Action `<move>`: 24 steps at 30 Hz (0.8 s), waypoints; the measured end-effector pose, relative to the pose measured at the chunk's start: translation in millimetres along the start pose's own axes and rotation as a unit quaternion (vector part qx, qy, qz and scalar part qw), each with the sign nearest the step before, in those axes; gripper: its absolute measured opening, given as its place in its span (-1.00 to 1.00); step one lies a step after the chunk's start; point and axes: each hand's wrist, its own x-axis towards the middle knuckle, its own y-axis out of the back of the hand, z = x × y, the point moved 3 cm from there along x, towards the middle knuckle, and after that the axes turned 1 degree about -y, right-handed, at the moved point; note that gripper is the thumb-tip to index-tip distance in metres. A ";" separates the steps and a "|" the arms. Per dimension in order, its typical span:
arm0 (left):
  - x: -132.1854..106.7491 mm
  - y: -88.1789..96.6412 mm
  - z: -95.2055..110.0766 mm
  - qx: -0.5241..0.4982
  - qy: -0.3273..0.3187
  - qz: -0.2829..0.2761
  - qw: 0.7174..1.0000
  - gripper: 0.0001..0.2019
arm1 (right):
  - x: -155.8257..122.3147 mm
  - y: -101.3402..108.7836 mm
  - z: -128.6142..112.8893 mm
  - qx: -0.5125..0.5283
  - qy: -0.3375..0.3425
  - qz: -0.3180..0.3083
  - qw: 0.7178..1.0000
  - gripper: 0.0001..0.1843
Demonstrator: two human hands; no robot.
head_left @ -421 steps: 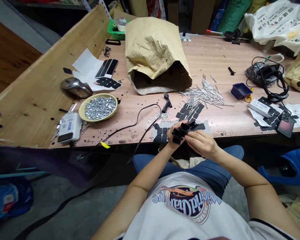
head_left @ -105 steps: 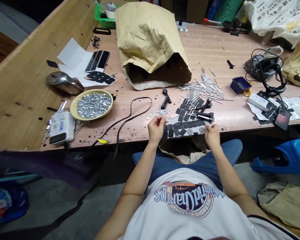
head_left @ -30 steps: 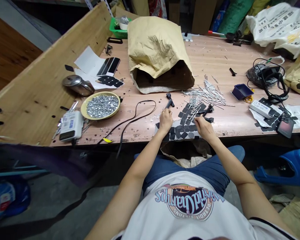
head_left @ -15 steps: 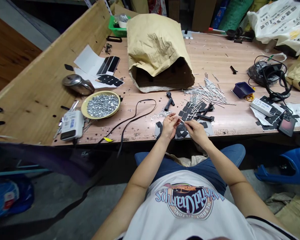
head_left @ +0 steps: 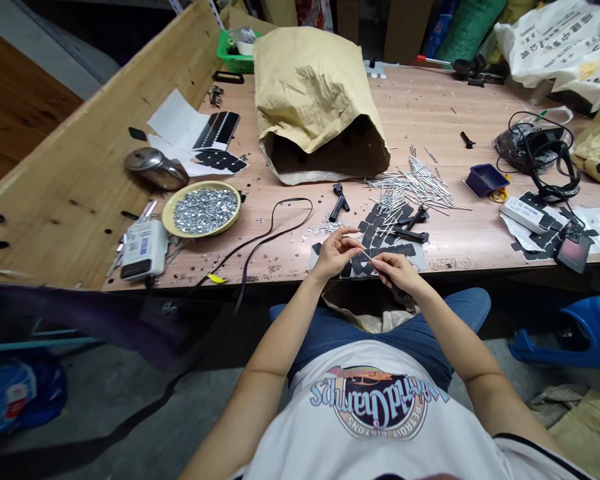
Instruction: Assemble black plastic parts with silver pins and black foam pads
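Observation:
A thin metal rod (head_left: 368, 256) spans the gap between my hands at the table's front edge. My right hand (head_left: 396, 269) pinches one end of it. With thumb and index finger together, my left hand (head_left: 337, 253) closes at the other end; any small part there is too tiny to make out. Beneath and behind my hands lies a sheet of black adhesive pads (head_left: 405, 250). Black plastic handle-like pieces (head_left: 411, 235) rest on the pads, and another black piece (head_left: 337, 208) lies farther left. Beyond them is a loose pile of metal rods (head_left: 420, 183).
Small metal bits (head_left: 326, 227) are scattered left of the pads. A yellow bowl (head_left: 167, 217) holds many more. An open paper sack (head_left: 310, 87) stands at the back. A black strap (head_left: 273, 233) crosses the table, and a small purple box (head_left: 486, 181) sits right.
Both hands have come slightly toward me and dropped lower, with the rod between them. My left hand's fingers have turned, and more of the pad sheet shows.

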 end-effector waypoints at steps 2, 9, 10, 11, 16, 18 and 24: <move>-0.5 -2.1 -0.3 -0.012 0.000 -0.017 1.000 -0.52 | -2.3 -1.5 3.8 0.042 -0.009 -0.001 0.999 -0.54; -1.5 -5.4 -0.3 -0.033 0.042 -0.005 0.999 -0.51 | -9.0 -1.9 8.0 -0.016 0.035 0.052 0.998 -0.59; -1.7 -5.5 0.1 -0.034 0.044 0.000 0.998 -0.51 | -10.1 -1.7 7.2 -0.045 0.048 0.061 0.996 -0.61; -1.8 -5.7 0.6 -0.034 0.045 0.005 0.998 -0.51 | -11.4 -1.4 5.9 -0.079 0.066 0.074 0.992 -0.63; -3.1 -7.7 2.4 -0.017 0.048 0.021 0.998 -0.53 | -18.8 -2.4 -3.5 -0.239 0.188 0.147 0.941 -0.68; -3.6 -9.2 1.9 -0.012 0.049 0.029 0.998 -0.53 | -20.0 -3.6 -3.7 -0.268 0.205 0.166 0.927 -0.67; -5.1 -14.5 1.0 -0.024 0.053 0.025 0.998 -0.47 | -19.5 -2.9 0.0 -0.253 0.186 0.189 0.931 -0.57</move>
